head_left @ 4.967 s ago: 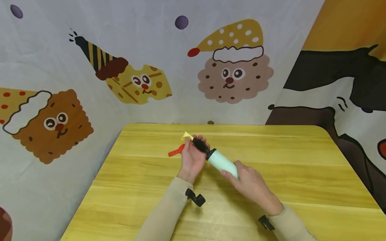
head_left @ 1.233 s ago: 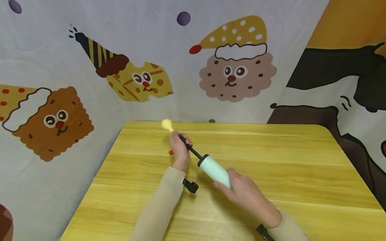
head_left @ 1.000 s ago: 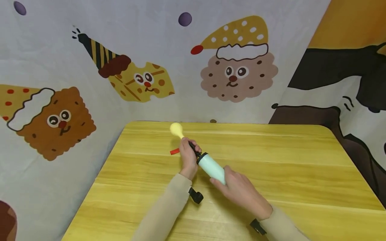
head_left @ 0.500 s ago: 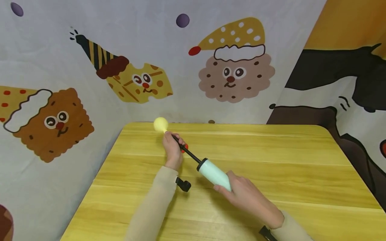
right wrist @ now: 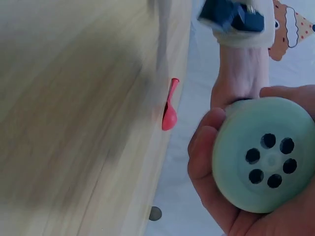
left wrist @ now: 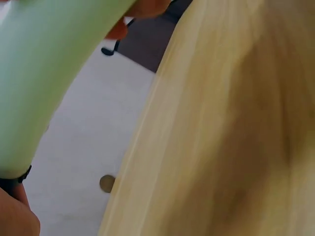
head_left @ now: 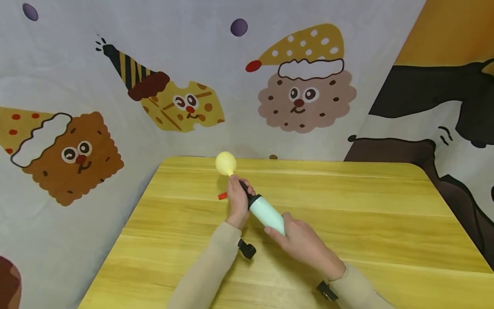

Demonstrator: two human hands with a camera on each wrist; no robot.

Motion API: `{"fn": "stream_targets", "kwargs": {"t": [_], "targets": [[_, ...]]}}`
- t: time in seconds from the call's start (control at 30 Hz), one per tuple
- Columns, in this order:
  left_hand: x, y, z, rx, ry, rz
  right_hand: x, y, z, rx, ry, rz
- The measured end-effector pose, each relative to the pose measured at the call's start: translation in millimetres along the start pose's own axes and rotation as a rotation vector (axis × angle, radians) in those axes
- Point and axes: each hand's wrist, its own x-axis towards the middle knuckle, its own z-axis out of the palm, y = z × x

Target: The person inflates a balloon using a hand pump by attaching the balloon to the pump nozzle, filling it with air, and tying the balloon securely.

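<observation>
A yellow balloon [head_left: 226,163], swollen to a small round ball, sits on the tip of a mint-green hand balloon pump [head_left: 267,215]. My left hand [head_left: 238,196] wraps the pump's black front part, thumb near the balloon's neck. Around the rear of the mint barrel curls my right hand [head_left: 305,240]. The black rod is pushed in, so the left hand is close to the barrel's black collar. In the right wrist view the pump's round end [right wrist: 273,162] shows several dark holes. A limp red balloon [right wrist: 169,115] lies on the table, partly hidden behind the left hand in the head view.
The wooden table [head_left: 366,214] spreads under both arms. Behind it hangs a pale cloth backdrop [head_left: 239,107] printed with cartoon snacks. Each sleeve cuff carries a small black camera mount [head_left: 247,249].
Five seconds ago the yellow balloon was limp; now it is round. The left hand has slid back and forth with the rod, most recently right toward the barrel, shortening the exposed rod.
</observation>
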Motion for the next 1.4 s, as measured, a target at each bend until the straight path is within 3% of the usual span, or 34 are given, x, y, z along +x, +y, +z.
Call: {"fn": "stream_targets", "kwargs": {"t": [0.2, 0.3, 0.4, 0.5, 0.63, 0.73, 0.9, 1.17, 1.4], "targets": [[24.7, 16.1, -20.3, -0.013, 0.088, 0.042, -14.1, 3.1, -2.7, 0.015, -0.031, 0.024], [29.3, 23.6, -30.4, -0.018, 0.127, 0.066, -24.2, 6.8, -5.2, 0.013, -0.058, 0.027], [25.5, 23.4, -30.7, -0.032, 0.126, 0.067, -26.9, 8.9, -5.3, -0.008, -0.066, 0.021], [14.8, 16.8, -21.7, -0.036, 0.087, 0.041, -22.9, 8.3, -3.0, -0.014, -0.055, 0.013], [-3.1, 7.1, -7.3, 0.019, 0.003, -0.013, -12.4, 6.0, 0.3, 0.003, -0.018, -0.006], [-9.7, 3.9, -1.4, 0.065, -0.023, -0.025, -6.1, 3.6, 1.3, 0.025, -0.003, -0.005], [-3.1, 9.1, -6.4, 0.101, -0.003, -0.026, -6.7, 0.7, 2.4, 0.057, -0.024, 0.013], [22.9, 21.2, -34.8, 0.025, 0.106, 0.04, -28.2, 12.9, -1.6, 0.004, -0.067, 0.024], [13.2, 10.7, -35.3, 0.014, 0.076, 0.036, -29.2, 14.4, 0.2, -0.04, -0.081, 0.03]]}}
